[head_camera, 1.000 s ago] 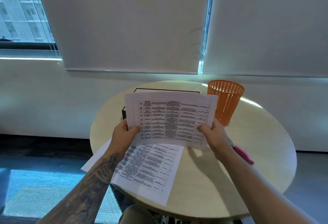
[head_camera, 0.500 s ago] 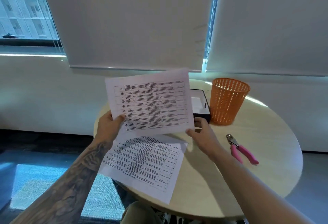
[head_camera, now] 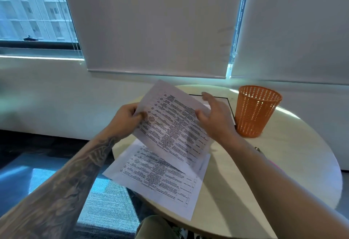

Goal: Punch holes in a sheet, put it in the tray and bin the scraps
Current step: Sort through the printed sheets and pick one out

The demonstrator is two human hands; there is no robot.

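Observation:
A printed sheet [head_camera: 170,127] is held tilted in the air above the round table [head_camera: 283,163]. My left hand [head_camera: 126,119] pinches its left edge. At the sheet's upper right edge is my right hand [head_camera: 215,117], thumb in front and spread fingers behind. More printed sheets [head_camera: 160,180] lie flat on the table below, overhanging its near-left edge. Behind the hands is the black-rimmed tray [head_camera: 230,106], mostly hidden. The orange mesh bin [head_camera: 255,112] stands to the right of the tray. My right forearm largely covers the pink-handled hole punch [head_camera: 257,149].
The table stands against a white wall under drawn roller blinds. A window at the upper left shows a building outside. The floor drops away to the left of the table. My knee [head_camera: 156,227] shows under the table's near edge.
The sheet has turned from level to steeply tilted. My right hand, off the sheet half a second ago, has risen to its upper right edge. The view shifted left.

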